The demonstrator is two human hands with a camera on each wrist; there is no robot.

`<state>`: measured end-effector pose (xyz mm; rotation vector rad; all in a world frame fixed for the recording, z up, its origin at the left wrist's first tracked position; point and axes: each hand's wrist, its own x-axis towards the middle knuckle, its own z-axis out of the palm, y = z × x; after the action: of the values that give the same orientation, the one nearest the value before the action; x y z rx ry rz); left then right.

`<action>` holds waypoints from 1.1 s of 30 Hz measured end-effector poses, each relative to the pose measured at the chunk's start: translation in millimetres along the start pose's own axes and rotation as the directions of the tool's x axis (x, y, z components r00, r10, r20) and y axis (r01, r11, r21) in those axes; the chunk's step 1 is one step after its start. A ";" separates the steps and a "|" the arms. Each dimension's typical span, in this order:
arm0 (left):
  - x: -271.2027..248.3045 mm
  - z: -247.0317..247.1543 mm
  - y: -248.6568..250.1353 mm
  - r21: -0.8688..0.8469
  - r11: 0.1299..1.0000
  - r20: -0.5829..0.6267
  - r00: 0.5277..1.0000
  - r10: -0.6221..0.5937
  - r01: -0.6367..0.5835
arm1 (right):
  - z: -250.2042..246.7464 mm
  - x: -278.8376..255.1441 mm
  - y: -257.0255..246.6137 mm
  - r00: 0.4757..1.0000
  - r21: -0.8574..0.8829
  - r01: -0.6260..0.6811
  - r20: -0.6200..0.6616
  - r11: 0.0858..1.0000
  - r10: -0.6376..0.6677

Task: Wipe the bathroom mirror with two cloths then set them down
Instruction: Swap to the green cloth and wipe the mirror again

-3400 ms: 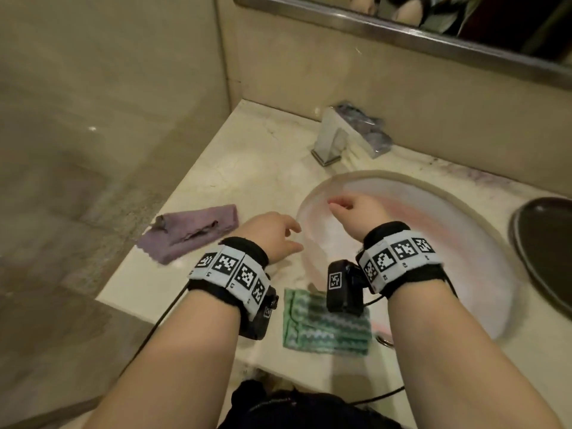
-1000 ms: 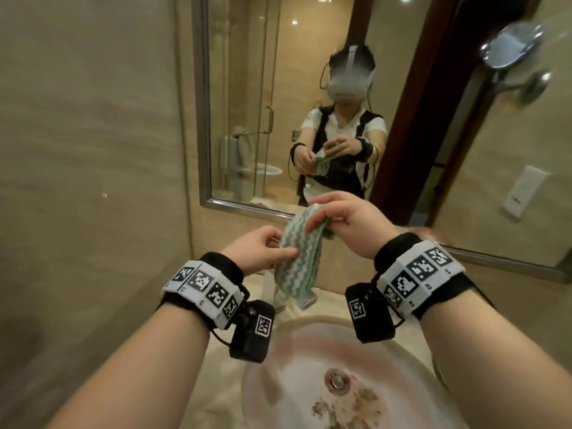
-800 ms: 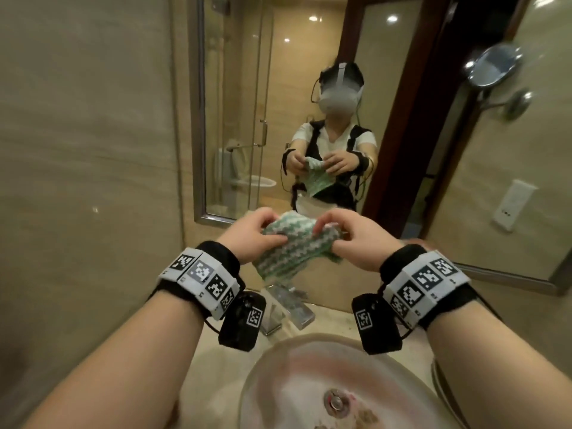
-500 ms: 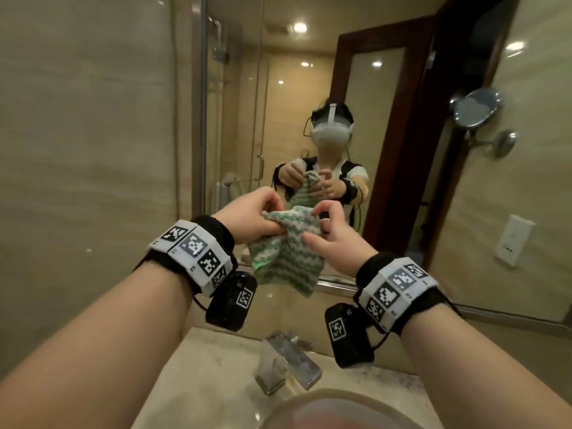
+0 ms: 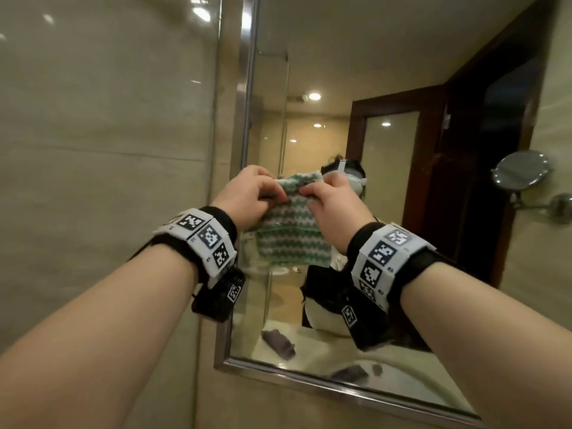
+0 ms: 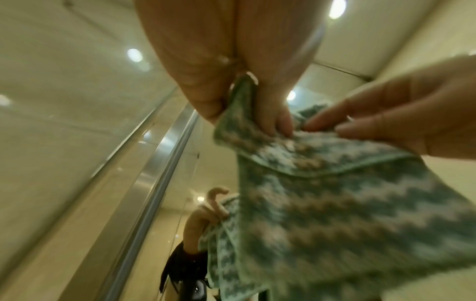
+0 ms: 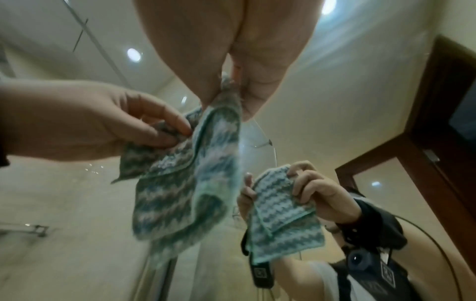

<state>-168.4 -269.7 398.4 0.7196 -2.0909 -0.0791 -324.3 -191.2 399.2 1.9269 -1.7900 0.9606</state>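
A green-and-white zigzag cloth (image 5: 288, 230) hangs in front of the wall mirror (image 5: 387, 88), held up at its top edge by both hands. My left hand (image 5: 250, 196) pinches the cloth's upper left corner, my right hand (image 5: 331, 202) the upper right. In the left wrist view the cloth (image 6: 347, 213) hangs folded over itself below the left hand (image 6: 247, 106). The right wrist view shows the right hand (image 7: 226, 95) pinching the cloth (image 7: 185, 183). A purple cloth appears only as a reflection (image 5: 278, 342) low in the mirror, lying on the counter.
The mirror's steel frame (image 5: 244, 119) runs up just left of my hands, with a beige tiled wall (image 5: 108, 150) beyond it. A round shaving mirror on an arm (image 5: 520, 171) juts out at the right. The counter and basin are out of view.
Both hands have lifted the green cloth from the counter up to face height before the mirror and spread its top edge. My view has tilted up from the basin.
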 end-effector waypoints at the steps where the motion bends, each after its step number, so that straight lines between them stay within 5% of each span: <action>1: 12.4 -0.6 -3.3 0.052 0.999 -0.048 0.999 0.006 -0.003 | 1.3 10.9 -4.4 1.000 -0.043 -0.014 -0.003 0.999 0.014; 6: 43.8 -0.6 4.3 0.256 0.967 -0.231 0.972 0.046 0.014 | -3.8 37.8 -19.6 0.995 -0.189 0.002 -0.097 0.982 -0.021; 11: 35.5 25.1 8.1 0.604 0.786 -0.313 0.946 0.079 0.134 | -0.7 45.5 -23.4 0.980 -0.377 -0.018 -0.190 0.926 -0.059; 13: 37.3 26.1 8.1 0.644 0.757 -0.265 0.960 0.088 0.108 | -2.3 52.8 -26.7 0.987 -0.501 -0.041 -0.157 0.864 -0.045; 16: 96.8 32.1 -36.5 0.747 0.656 -0.319 0.925 0.208 0.110 | 14.7 118.3 -5.6 0.945 -0.670 0.030 -0.222 0.742 -0.239; 20: 105.7 15.7 -35.9 0.855 0.509 -0.222 0.959 0.175 0.106 | 8.3 126.6 -10.5 0.949 -0.597 0.152 -0.134 0.788 -0.285; 25: 98.4 5.3 -29.2 0.784 0.601 -0.381 0.885 0.268 0.156 | 7.3 132.6 -12.7 0.985 -0.609 0.134 -0.006 0.782 -0.173; 30: 100.7 6.0 -25.0 0.588 0.782 -0.411 0.909 0.067 0.208 | 6.1 135.5 -10.0 0.988 -0.600 0.139 0.028 0.788 -0.153; 33: 107.6 6.5 -23.4 0.536 0.823 -0.415 0.908 0.062 0.189 | 7.3 134.4 -7.2 0.987 -0.492 0.117 -0.035 0.863 -0.154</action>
<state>-208.8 -346.3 466.6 1.0573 -1.6644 0.6418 -318.6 -294.4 485.8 1.6406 -1.6304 0.4586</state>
